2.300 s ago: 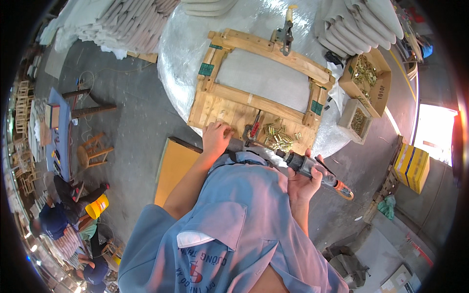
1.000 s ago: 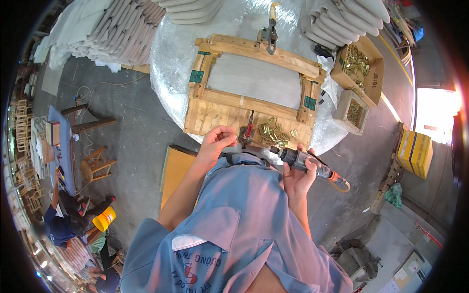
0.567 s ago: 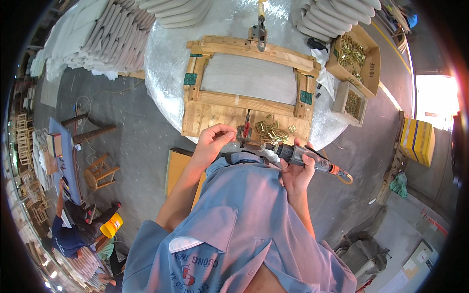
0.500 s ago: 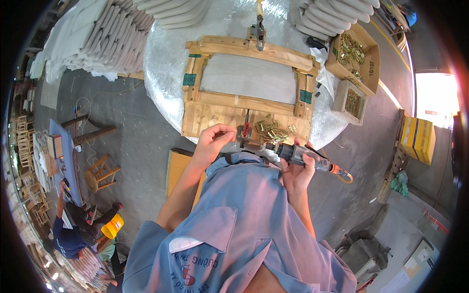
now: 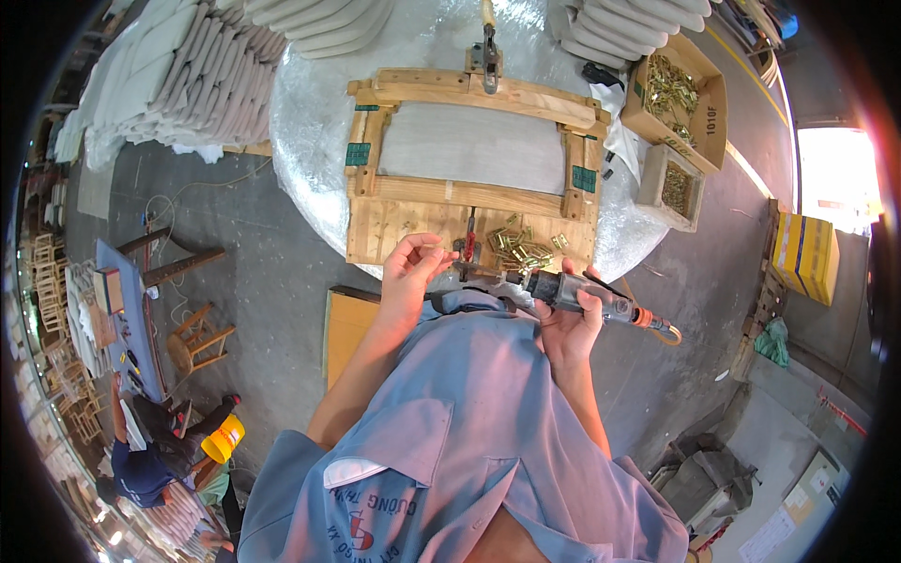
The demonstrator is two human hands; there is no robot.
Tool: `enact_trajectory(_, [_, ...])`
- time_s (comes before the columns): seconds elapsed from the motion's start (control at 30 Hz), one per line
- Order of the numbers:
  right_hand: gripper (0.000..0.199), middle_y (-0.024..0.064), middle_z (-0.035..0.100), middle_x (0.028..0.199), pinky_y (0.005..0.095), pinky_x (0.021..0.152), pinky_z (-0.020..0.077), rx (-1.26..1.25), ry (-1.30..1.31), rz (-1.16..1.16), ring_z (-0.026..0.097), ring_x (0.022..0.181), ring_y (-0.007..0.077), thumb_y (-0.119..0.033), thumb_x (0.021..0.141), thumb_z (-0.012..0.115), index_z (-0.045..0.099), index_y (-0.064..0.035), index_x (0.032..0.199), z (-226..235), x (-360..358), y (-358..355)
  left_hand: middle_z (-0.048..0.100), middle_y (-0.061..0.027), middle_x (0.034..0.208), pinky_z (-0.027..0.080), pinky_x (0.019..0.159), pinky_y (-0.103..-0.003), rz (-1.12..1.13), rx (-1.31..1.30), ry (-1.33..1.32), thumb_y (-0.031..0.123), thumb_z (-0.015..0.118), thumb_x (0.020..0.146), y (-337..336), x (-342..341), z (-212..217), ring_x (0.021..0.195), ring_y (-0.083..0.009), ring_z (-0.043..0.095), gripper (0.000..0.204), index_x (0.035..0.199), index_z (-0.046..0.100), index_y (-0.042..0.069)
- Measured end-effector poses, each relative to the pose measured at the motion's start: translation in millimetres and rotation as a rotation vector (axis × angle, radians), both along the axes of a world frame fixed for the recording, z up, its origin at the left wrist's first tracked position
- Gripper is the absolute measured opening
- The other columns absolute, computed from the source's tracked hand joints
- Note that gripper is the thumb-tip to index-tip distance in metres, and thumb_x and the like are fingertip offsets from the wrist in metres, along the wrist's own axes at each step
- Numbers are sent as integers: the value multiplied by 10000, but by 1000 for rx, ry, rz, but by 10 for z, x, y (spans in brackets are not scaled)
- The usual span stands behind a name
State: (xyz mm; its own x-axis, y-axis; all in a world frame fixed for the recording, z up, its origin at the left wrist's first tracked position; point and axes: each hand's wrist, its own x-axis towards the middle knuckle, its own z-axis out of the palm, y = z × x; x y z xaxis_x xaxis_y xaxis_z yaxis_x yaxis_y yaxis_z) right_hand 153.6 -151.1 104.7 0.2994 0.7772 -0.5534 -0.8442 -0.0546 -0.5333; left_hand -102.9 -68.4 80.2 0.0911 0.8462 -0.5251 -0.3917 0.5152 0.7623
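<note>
a furniture workshop: wooden frame (image 5: 474, 155), stacked cushions (image 5: 174, 80), hardware boxes (image 5: 678, 94).

a frame (image 5: 474, 159) is lying on a round table (image 5: 310, 141). a pile of brackets (image 5: 521, 249) is sitting on its near rail, at five o'clock. a clamp (image 5: 488, 56) is gripping the far rail, at twelve. two boxes (image 5: 676, 113) are sitting off the table at three. stacked cushions (image 5: 160, 84) are lying at ten, a stool (image 5: 202, 338) at seven.
</note>
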Motion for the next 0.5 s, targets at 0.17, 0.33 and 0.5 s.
enact_trajectory(0.17, [635, 146, 547, 1520, 483, 835, 733, -5, 4, 16, 666, 1282, 488, -209, 937, 648, 410, -258, 1524, -26, 10, 0, 691, -52, 1033, 588, 1012, -327, 3, 14, -12, 33, 697, 1043, 0, -39, -45, 1120, -226, 753, 237, 1277, 656, 26])
enact_trajectory(0.33, [635, 145, 550, 1517, 488, 824, 732, -17, -6, 11, 667, 1283, 481, -219, 928, 655, 417, -254, 1515, 12, 5, 20, 695, -62, 1051, 584, 1061, -369, 73, 46, 3, 8, 668, 1052, 40, -123, -186, 1185, -256, 735, 267, 1317, 635, 17])
enact_trajectory(0.5, [542, 127, 572, 1516, 483, 799, 729, -7, -7, 4, 659, 1293, 490, -262, 979, 643, 460, -280, 1490, -49, 44, 0, 726, -52, 1043, 523, 1089, -357, -97, 90, 72, 6, 702, 1026, 26, -151, -181, 1212, -225, 718, 354, 1364, 601, 30])
